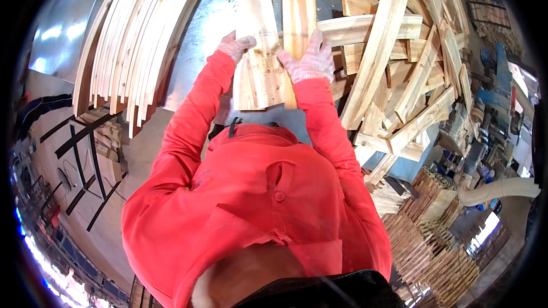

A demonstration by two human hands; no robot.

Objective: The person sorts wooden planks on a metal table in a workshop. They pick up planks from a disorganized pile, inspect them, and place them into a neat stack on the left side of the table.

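Red jacket [251,188], worn, nearest. Wooden boards [256,5], on metal table [212,5], before me. Left hand [233,47]: gloved, at boards' left edge; I cannot tell its grip. Right hand [313,64]: gloved, fingers spread, unclenched, against boards.

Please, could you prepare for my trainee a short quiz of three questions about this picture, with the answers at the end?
1. True or false: the jumbled pile of boards is nearer to the left hand than to the right hand.

2. Multiple choice: how do the boards on the far left lie?
A) Criss-crossed in a heap
B) Side by side in a row
C) Spread far apart from each other

3. Fill the gap: both hands, at the middle boards, wear whitish ____.

Key: 1. False, the right hand is nearer. 2. B. 3. Gloves.
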